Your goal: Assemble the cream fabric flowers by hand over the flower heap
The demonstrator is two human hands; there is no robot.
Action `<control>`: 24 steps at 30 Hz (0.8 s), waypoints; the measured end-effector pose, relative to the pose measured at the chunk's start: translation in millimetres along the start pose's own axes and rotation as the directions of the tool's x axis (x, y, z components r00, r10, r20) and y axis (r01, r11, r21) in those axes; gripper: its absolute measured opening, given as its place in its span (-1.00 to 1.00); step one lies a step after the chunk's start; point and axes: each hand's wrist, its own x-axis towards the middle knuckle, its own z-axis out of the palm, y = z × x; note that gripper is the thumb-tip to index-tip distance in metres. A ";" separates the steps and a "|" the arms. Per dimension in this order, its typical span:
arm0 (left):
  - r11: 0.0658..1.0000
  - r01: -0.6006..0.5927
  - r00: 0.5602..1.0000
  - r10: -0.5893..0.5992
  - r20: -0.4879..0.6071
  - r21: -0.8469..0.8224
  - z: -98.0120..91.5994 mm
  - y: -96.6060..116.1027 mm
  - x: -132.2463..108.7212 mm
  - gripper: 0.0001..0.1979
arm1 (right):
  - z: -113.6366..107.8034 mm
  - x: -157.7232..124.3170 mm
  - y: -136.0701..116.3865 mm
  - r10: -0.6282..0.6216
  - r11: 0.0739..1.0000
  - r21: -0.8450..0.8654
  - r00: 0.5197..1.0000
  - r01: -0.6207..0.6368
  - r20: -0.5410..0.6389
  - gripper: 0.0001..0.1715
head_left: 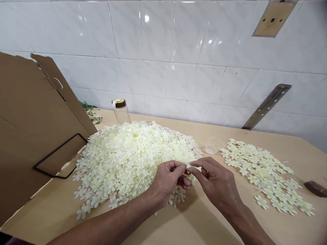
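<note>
My left hand (170, 178) and my right hand (217, 178) meet in front of a big heap of pale yellow-white artificial flowers (133, 153). Between the thumb and index finger of each hand is a small white artificial flower (188, 166), mostly covered by the fingertips. The left hand's other fingers are curled inward. To the right of my right hand, more of the same flowers (260, 170) lie spread in a thin layer on the table.
A cardboard box (38, 119) stands at the left, with green stems (89, 110) behind it and a black wire frame (60, 154) by its side. A clear bottle (122, 114), a clear dish (213, 145) and a dark brown object (316, 188) rest on the wooden table (163, 224). A metal bracket (267, 106) leans at the tiled wall.
</note>
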 end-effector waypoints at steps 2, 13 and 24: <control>1.000 0.003 1.000 -0.003 0.006 -0.025 -0.4 0.3 -0.3 -0.74 | 2.4 -0.4 0.8 0.002 1.000 0.013 1.000 -0.003 0.010 -0.84; 0.996 -0.007 0.998 0.012 0.055 -0.089 1.9 1.9 -2.2 -0.67 | 0.8 1.5 -8.7 -0.018 0.999 -0.035 1.000 0.017 -0.019 -0.75; 0.999 -0.015 0.999 0.017 0.048 -0.034 1.3 -2.1 -1.8 -0.66 | 3.4 -0.8 -10.8 -0.018 0.998 -0.056 0.999 0.016 -0.034 -0.70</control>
